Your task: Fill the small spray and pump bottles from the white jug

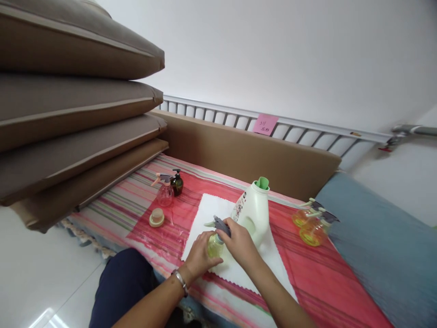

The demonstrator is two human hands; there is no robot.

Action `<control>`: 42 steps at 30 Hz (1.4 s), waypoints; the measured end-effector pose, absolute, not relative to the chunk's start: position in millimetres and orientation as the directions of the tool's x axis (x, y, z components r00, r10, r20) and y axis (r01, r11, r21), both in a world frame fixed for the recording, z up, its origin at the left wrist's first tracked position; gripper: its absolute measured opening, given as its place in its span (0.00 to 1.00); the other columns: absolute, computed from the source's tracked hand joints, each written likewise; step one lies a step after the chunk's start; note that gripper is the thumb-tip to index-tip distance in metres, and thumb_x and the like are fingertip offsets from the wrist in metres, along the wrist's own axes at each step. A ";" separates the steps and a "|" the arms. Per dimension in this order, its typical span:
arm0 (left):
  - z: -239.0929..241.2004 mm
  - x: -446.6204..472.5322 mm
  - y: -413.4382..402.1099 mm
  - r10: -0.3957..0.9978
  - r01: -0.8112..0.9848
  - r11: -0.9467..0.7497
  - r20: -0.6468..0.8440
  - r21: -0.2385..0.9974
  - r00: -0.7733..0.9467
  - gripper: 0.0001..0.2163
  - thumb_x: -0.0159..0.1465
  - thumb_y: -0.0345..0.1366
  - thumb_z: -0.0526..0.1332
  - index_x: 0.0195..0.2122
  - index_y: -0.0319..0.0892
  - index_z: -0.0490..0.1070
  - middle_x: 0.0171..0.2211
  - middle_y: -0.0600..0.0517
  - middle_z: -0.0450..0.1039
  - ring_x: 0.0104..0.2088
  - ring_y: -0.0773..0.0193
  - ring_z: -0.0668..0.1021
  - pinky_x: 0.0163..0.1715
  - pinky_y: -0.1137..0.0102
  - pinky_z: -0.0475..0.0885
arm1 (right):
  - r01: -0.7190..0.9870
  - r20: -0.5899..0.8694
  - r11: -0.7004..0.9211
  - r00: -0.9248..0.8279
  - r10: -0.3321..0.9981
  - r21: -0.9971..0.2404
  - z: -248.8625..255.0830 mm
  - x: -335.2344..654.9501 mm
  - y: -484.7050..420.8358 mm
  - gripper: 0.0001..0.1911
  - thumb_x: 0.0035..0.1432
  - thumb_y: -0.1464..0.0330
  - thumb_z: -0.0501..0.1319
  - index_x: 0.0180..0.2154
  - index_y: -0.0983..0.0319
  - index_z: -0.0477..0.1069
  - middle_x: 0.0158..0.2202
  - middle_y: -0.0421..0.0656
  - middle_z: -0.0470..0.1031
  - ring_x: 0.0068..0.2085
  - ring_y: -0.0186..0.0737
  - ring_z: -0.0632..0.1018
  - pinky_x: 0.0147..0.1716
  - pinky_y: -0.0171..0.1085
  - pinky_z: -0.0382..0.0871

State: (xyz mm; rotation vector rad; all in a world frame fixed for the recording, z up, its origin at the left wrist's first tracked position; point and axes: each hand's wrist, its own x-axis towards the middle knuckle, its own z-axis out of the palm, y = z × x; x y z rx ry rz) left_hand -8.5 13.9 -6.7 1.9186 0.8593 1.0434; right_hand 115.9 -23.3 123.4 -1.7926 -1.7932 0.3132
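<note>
Left hand: my left hand (200, 255) is wrapped round the body of the small bottle (215, 245), fingers curled on its lower part; a metal bracelet (180, 281) sits on the wrist.
Right hand: my right hand (239, 241) is closed over the bottle's grey spray head (220, 224), covering the neck from the 3 o'clock side.
Small bottle: clear, with yellow-green liquid, held upright between both hands just above the white cloth (235, 269), near the cloth's middle.
White cloth: spread flat on the red striped cover (307, 273), its zigzag edge towards me.
Jug: a white jug (252, 209) with a green spout stands upright on the cloth at 1 o'clock from the bottle, just beside my right hand; I cannot tell whether they touch.
Orange bottles: two orange spray bottles (309, 225) lie on the cover at 3 o'clock, well apart from my hands.
Far bottles: a clear pink spray bottle (164, 191) and a dark pump bottle (176, 183) stand side by side at 10 o'clock.
Cap: a beige cap (157, 217) lies on the cover at 9 o'clock, near the pink bottle.
Cushions: brown cushions (75, 114) are stacked at 10 o'clock, above the cover's edge.
Note: a pink note (265, 124) is stuck on the white rail (307, 130) at 12 o'clock.
</note>
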 end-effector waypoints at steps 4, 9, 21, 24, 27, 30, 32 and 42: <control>-8.7 -8.7 14.3 0.828 0.182 -0.467 0.356 0.865 0.433 0.34 0.42 0.32 0.72 0.51 0.46 0.63 0.50 0.48 0.67 0.51 0.53 0.69 0.52 0.56 0.63 | 0.763 0.197 0.063 0.086 0.977 -0.643 122.7 118.1 -25.0 0.05 0.50 0.64 0.58 0.28 0.59 0.68 0.26 0.39 0.72 0.30 0.42 0.73 0.31 0.38 0.62; -12.5 -9.6 14.8 0.832 0.175 -0.463 0.358 0.869 0.423 0.34 0.41 0.33 0.72 0.50 0.46 0.63 0.49 0.48 0.68 0.50 0.52 0.69 0.52 0.55 0.64 | 0.577 0.110 0.043 0.081 0.991 -0.816 108.8 126.6 -32.6 0.16 0.45 0.66 0.61 0.39 0.59 0.69 0.37 0.41 0.77 0.37 0.43 0.76 0.37 0.39 0.68; -13.1 -10.2 15.0 0.826 0.170 -0.471 0.365 0.866 0.429 0.34 0.42 0.32 0.72 0.52 0.45 0.62 0.50 0.48 0.67 0.50 0.53 0.69 0.52 0.57 0.64 | 0.417 0.090 0.017 0.157 0.983 -0.909 70.1 126.6 -33.3 0.15 0.45 0.66 0.62 0.38 0.62 0.71 0.36 0.44 0.77 0.39 0.48 0.75 0.40 0.44 0.68; -10.9 -10.6 14.0 0.825 0.167 -0.472 0.366 0.865 0.431 0.35 0.42 0.33 0.72 0.52 0.45 0.61 0.50 0.48 0.67 0.50 0.54 0.69 0.51 0.58 0.64 | 0.416 0.094 0.020 0.157 0.983 -0.909 69.4 127.6 -34.0 0.14 0.45 0.66 0.63 0.38 0.61 0.71 0.36 0.44 0.77 0.39 0.48 0.75 0.41 0.44 0.67; -8.8 -10.9 13.7 0.825 0.170 -0.470 0.363 0.866 0.433 0.34 0.42 0.33 0.72 0.52 0.45 0.62 0.49 0.48 0.67 0.49 0.54 0.69 0.51 0.58 0.64 | 0.387 0.097 0.033 0.147 0.984 -0.922 66.7 127.1 -34.6 0.16 0.47 0.65 0.62 0.41 0.61 0.70 0.39 0.44 0.77 0.43 0.48 0.75 0.44 0.44 0.67; -7.6 -10.9 13.8 0.828 0.177 -0.467 0.357 0.867 0.433 0.34 0.42 0.32 0.72 0.51 0.45 0.62 0.49 0.48 0.67 0.49 0.53 0.69 0.50 0.58 0.64 | 0.351 0.098 0.029 0.180 0.979 -0.936 62.1 123.9 -34.0 0.14 0.47 0.64 0.63 0.39 0.61 0.70 0.38 0.45 0.77 0.42 0.49 0.76 0.44 0.46 0.68; -7.1 -10.9 13.6 0.829 0.182 -0.466 0.355 0.866 0.432 0.34 0.42 0.32 0.72 0.51 0.45 0.62 0.49 0.48 0.67 0.49 0.53 0.69 0.50 0.58 0.64 | 0.328 0.100 0.026 0.211 0.972 -0.944 59.2 121.2 -34.1 0.15 0.46 0.64 0.64 0.38 0.61 0.70 0.38 0.46 0.78 0.42 0.50 0.76 0.43 0.47 0.69; -8.6 -10.3 13.5 0.825 0.178 -0.481 0.375 0.858 0.422 0.33 0.44 0.33 0.71 0.52 0.45 0.61 0.48 0.48 0.68 0.49 0.54 0.70 0.50 0.59 0.65 | 0.234 0.111 0.051 0.253 0.961 -0.971 44.5 116.0 -34.0 0.19 0.47 0.62 0.64 0.42 0.62 0.70 0.43 0.49 0.77 0.47 0.52 0.75 0.49 0.51 0.66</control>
